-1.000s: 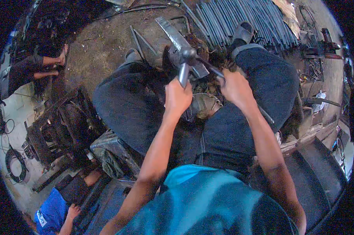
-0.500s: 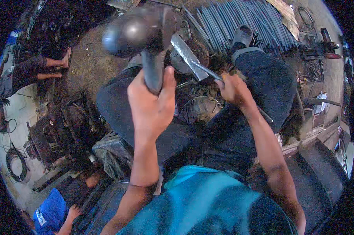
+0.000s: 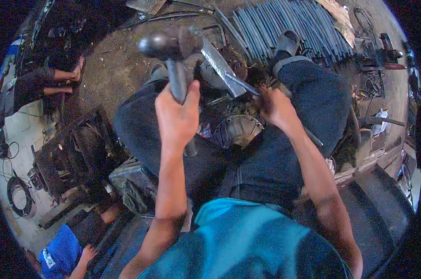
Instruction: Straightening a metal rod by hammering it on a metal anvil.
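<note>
My left hand (image 3: 179, 118) is closed around the handle of a ball-peen hammer (image 3: 160, 45). The hammer's rounded end faces left, and its other end is by the far tip of a flat, silvery metal strip (image 3: 218, 66). That strip lies slanted over a round, dark block (image 3: 213, 76) between my feet; whether the hammer touches it I cannot tell. My right hand (image 3: 276, 108) grips a slim metal rod (image 3: 242, 83), whose far end rests across the strip's near part. The rod's back end sticks out behind my wrist, over my right thigh.
Many thin metal rods (image 3: 289, 30) lie side by side beyond my right foot. A round metal housing (image 3: 238, 130) is between my legs. Another person in blue (image 3: 61, 251) is at lower left, and another person's legs (image 3: 57, 81) show at upper left. A coiled cable (image 3: 20, 195) lies at left.
The hammer has come down, away from the camera and toward the metal strip, with my left hand still around its handle. My right hand and the rod have barely shifted.
</note>
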Tool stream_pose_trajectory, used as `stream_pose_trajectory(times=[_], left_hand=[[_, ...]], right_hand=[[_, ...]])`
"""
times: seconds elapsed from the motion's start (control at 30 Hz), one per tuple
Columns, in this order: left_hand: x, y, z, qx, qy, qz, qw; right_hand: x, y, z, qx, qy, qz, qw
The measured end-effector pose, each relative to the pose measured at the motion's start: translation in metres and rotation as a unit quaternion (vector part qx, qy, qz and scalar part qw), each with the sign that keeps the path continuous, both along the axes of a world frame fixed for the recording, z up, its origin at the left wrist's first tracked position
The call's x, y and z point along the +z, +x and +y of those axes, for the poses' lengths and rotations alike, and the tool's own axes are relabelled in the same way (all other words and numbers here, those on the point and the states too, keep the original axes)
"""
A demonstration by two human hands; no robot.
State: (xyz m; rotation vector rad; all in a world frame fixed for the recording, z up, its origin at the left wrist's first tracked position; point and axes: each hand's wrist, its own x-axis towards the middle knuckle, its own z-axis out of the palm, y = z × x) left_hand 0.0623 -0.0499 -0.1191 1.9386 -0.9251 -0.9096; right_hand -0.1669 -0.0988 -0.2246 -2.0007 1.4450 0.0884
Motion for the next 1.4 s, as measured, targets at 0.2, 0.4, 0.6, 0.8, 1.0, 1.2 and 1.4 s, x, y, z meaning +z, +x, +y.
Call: stream_pose_trajectory(times=[0.2, 0.4, 0.6, 0.8, 1.0, 1.2, 1.4], left_hand=[[0.041, -0.01, 0.0, 0.019, -0.063, -0.039, 0.997], [-0.099, -0.01, 0.014, -0.131, 0.099, -0.154, 0.974], [-0.044, 0.02, 0.018, -0.057, 0.102, -0.114, 0.987], [0.061, 0.0, 0.0, 0.029, -0.036, -0.034, 0.998], [-0.04, -0.012, -0.001, -0.086, 0.022, -0.1, 0.991], [-0.098, -0.006, -0.006, -0.072, 0.067, -0.119, 0.988], [0.027, -0.005, 0.003, 0.049, -0.028, -0.001, 0.998]], right_hand=[[0.0, 0.005, 0.004, 0.014, -0.064, -0.014, 0.998], [0.017, 0.01, 0.002, -0.002, -0.014, 0.014, 1.0], [0.003, 0.015, 0.008, 0.009, -0.063, 0.029, 0.998], [0.002, 0.002, 0.009, -0.004, -0.085, -0.037, 0.996], [0.012, 0.013, 0.009, -0.009, -0.108, -0.046, 0.993], [0.014, 0.014, 0.012, 0.012, -0.052, 0.051, 0.997], [0.015, 0.009, 0.008, 0.013, -0.061, 0.015, 0.998]])
